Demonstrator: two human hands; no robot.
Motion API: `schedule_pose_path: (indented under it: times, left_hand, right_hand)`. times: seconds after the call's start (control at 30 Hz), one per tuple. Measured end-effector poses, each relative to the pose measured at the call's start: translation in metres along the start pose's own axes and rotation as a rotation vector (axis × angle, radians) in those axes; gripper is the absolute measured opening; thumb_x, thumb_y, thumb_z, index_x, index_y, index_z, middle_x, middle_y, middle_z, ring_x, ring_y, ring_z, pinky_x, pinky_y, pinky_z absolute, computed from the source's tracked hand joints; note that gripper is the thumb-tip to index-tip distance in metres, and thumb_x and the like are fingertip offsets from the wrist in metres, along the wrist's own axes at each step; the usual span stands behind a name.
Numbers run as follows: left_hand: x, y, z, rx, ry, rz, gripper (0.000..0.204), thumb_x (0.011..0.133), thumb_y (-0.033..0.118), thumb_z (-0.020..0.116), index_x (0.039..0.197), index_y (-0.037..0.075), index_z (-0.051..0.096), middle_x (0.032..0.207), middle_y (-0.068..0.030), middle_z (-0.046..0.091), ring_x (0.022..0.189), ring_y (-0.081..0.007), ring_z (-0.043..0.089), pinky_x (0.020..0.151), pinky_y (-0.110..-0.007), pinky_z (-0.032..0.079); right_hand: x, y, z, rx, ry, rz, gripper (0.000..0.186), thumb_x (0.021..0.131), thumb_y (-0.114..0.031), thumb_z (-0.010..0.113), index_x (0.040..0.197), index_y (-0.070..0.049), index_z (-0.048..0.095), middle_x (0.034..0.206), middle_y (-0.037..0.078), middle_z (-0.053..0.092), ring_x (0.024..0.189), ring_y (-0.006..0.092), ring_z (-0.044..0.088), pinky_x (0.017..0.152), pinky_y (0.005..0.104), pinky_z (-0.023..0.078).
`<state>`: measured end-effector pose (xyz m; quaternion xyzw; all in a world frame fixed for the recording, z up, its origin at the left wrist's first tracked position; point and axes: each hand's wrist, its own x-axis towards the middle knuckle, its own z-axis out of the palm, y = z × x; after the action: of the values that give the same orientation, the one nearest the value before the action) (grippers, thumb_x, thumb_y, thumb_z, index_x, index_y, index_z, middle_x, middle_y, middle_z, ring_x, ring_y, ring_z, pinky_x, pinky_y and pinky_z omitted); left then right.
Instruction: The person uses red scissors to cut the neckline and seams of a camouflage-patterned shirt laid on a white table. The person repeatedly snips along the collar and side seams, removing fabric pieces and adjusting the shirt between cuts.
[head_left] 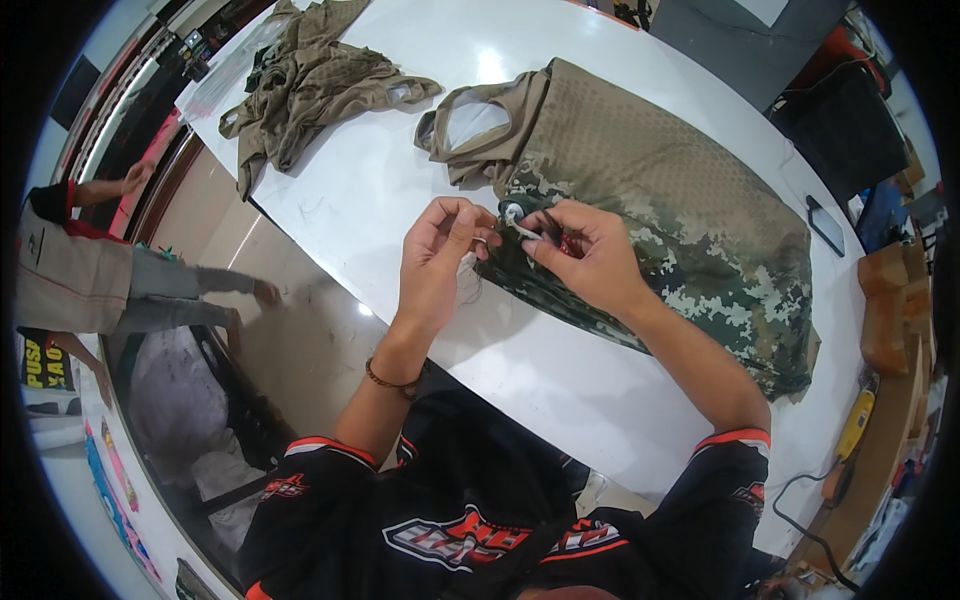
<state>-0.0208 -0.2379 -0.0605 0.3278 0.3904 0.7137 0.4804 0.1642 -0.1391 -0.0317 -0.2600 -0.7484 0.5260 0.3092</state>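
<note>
A camouflage garment fading from tan to dark green is spread on the white table, its collar at the upper left. My right hand is over the garment's left edge, fingers curled round a small dark tool with red parts. A white strip or bundle shows at its fingertips, beside the dark green cloth. My left hand is just left of it at that edge, thumb and fingers pinched together. Loose pale threads hang below them; what exactly the left fingertips hold is too small to tell.
Crumpled tan garments lie at the upper left. A phone is near the right edge, beside a wooden holder, a yellow tool and a cable. Another person stands at the left. A black chair or bag is at the upper right.
</note>
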Motion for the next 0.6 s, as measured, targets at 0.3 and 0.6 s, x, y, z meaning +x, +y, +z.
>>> schedule_pose_path:
  times: [0.3,0.6]
  left_hand:
    - [-0.003,-0.002,0.015,0.711,-0.002,0.474,0.023,0.085,0.002,0.081,0.106,-0.003,0.072,0.103,-0.0080,0.073,0.082,-0.0115,0.067,0.070,-0.024,0.051]
    - [-0.005,-0.011,0.002,0.429,-0.072,0.248,0.017,0.102,0.016,0.066,0.097,-0.001,0.066,0.093,-0.0044,0.067,0.081,-0.0102,0.062,0.070,-0.024,0.048]
  right_hand:
    - [0.000,0.000,-0.003,0.092,-0.027,0.035,0.014,0.091,-0.002,0.069,0.104,0.001,0.075,0.084,-0.002,0.062,0.068,0.0017,0.049,0.059,0.0209,0.038]
    - [-0.002,-0.003,0.000,-0.035,0.013,-0.052,0.011,0.089,-0.001,0.069,0.099,0.002,0.073,0.080,0.000,0.062,0.065,0.0028,0.048,0.057,0.0224,0.038]
